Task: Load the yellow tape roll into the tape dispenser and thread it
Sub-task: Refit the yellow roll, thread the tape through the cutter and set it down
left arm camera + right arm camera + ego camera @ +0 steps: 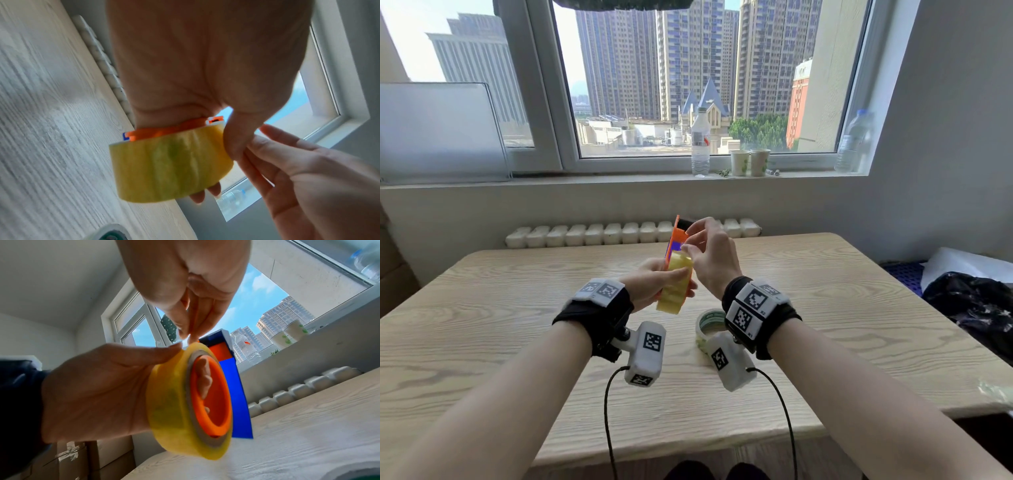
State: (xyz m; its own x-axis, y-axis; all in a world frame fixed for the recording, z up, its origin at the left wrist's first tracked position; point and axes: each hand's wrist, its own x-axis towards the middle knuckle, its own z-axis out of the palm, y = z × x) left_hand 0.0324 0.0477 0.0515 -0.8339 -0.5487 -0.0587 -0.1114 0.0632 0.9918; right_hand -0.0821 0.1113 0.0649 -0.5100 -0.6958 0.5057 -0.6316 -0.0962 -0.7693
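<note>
Your left hand [650, 284] grips the translucent yellow tape roll [676, 286] on the orange-blue dispenser [675, 240]; your right hand [714, 255] pinches its top edge.

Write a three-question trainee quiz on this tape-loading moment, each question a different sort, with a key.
1. True or false: the yellow roll already sits on the dispenser's orange hub.
2. Which hand holds the dispenser and roll? A: left hand. B: right hand.
3. Fill in: the right hand's fingers are pinched together at the roll's ____ edge, near the left thumb.

Key: 1 true, the hub fills the roll's core in the right wrist view. 2 A, thumb on the roll's outer face. 3 top; whether they hold a tape end cannot be told. A second roll lies on the table.
</note>
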